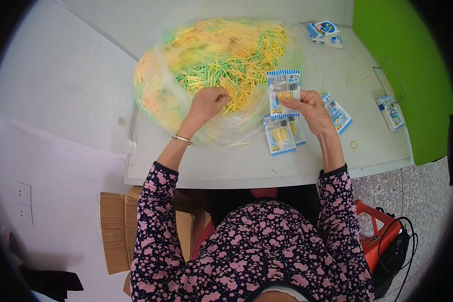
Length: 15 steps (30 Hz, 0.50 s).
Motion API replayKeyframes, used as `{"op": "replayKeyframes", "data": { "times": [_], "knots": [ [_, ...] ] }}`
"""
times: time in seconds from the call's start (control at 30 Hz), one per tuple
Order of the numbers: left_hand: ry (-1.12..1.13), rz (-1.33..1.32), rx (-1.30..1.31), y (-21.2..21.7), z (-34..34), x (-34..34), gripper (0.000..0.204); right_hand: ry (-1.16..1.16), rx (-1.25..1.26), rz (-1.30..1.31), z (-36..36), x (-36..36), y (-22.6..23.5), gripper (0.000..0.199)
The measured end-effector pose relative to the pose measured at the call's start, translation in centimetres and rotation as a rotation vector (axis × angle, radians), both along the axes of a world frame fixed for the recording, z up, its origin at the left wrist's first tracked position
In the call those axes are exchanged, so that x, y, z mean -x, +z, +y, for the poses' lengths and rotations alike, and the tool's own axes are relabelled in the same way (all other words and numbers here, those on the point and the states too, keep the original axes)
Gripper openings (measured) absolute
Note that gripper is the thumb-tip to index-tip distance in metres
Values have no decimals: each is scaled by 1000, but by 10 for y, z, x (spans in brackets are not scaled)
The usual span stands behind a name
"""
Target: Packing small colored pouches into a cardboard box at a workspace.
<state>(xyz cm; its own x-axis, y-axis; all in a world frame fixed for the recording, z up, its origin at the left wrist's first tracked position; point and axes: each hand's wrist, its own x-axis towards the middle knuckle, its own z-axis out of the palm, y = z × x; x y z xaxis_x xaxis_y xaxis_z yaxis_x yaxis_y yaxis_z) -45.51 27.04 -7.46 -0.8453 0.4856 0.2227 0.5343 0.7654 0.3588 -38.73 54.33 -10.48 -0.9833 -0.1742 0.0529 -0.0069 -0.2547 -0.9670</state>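
Our left hand (208, 103) is curled into the heap of yellow and green sticks (226, 63) lying on a clear plastic bag (158, 98), its fingers bunched together as if pinching up a few, though we cannot tell what they grip. To their right, our right hand (312, 108) clamps thumb and fingertips on a small blue-and-white packet (284, 90), upright and mouth-up, likely ready for filling. Below those fingers lie filled packets (283, 135) on the white table (246, 168); beyond it, a green panel (407, 60) and speckled floor (418, 186).
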Motion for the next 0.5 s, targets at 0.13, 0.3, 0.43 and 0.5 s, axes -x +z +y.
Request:
{"op": "replayKeyframes", "data": {
  "times": [0.13,0.3,0.43,0.5],
  "knots": [
    [120,89,230,-17,20,-7,23,40,44,-7,-3,4,-8,23],
    [206,137,293,-31,23,6,17,98,56,-32,-4,5,-10,23],
    [91,51,187,-31,16,14,16,110,75,-65,-7,4,-8,24],
    [90,77,125,-30,11,18,12,117,66,-70,-9,5,-9,25]
  ]
}}
